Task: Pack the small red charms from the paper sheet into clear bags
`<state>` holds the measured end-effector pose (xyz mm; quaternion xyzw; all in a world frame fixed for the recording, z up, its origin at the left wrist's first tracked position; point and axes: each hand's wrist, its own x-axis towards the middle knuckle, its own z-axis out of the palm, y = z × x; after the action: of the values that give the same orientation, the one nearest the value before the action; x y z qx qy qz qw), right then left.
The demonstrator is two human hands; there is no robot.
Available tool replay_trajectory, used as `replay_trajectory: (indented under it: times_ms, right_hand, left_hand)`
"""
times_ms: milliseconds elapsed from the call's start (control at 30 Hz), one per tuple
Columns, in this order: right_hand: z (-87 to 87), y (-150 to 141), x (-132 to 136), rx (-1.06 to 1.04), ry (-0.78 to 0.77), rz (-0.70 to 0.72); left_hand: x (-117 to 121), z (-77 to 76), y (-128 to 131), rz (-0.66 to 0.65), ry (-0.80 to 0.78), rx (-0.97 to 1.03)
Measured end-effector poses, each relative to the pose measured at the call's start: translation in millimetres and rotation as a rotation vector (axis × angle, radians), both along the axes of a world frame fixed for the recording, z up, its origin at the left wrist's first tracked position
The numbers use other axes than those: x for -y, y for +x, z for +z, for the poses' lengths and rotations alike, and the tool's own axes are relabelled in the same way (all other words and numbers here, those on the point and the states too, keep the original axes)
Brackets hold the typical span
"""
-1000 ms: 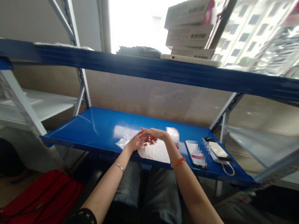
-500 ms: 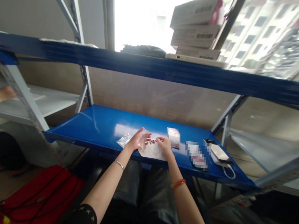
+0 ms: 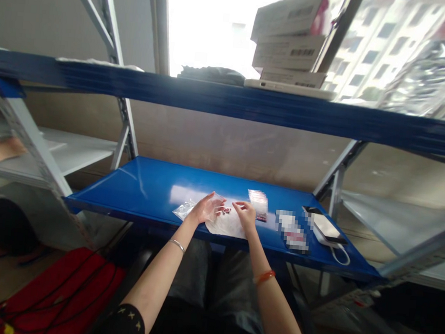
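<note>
L hand (image 3: 205, 210), palm turned in, has clear plastic (image 3: 216, 205) at its fingers, prob. a small bag, tho too fuzzy to be sure. Dark red bits (image 3: 226, 210) show against white cloth (image 3: 233, 227) btwn it & R hand (image 3: 246, 216), fingers bunched, tips nr the bits. Clear bag (image 3: 183, 210) just L of L hand; packet stack (image 3: 258, 204) just past R hand. Further R on blue shelf (image 3: 147, 181): pixelated item (image 3: 292, 233), then phone (image 3: 326, 228) w/ white cable (image 3: 348, 259). Boxes (image 3: 288, 18) stacked on upper shelf (image 3: 197, 95); co-worker's hand (image 3: 11, 147) far L.
</note>
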<state>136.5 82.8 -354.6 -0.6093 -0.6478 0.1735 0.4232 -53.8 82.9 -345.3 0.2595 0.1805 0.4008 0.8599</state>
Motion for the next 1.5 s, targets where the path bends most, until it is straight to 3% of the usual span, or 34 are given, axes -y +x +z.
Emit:
replay_trajectory:
  times_ms: [133,267,333,433,567,767,1233,1500]
  right_hand:
    - [23.0,-10.2,4.5,-0.155,0.082,0.009]
    - [48.6,-22.8,10.6,-0.222,0.16,0.136]
    - [53.5,-25.8,9.9,-0.205,0.141,0.199]
    - [44.7,-23.9,2.7,-0.153,0.09,0.158]
    - [12.8,-14.9,-8.9,-0.058,0.053,0.024]
    - [-22.1,-9.2,-11.2,0.026,0.066,-0.004]
    - [-25.7,-9.0,-6.1,0.147,0.114,0.071]
    - [-19.6,-10.6,-9.6,0.138,0.076,0.026]
  left_hand:
    - [1.6,1.7,1.5,-0.032,-0.005,-0.003]
    - [1.9,2.3,2.3,-0.004,-0.011,-0.019]
    - [1.6,2.0,2.4,0.006,-0.017,-0.02]
    - [0.8,0.8,2.2,-0.002,-0.008,-0.012]
    - [-1.6,-1.9,1.4,-0.047,0.008,-0.002]
    - [-4.1,-4.3,0.7,-0.057,0.006,0.006]
    - [-3.3,-2.5,-0.8,-0.051,0.01,-0.028]
    - [-3.5,-3.6,0.0,-0.034,-0.014,-0.012]
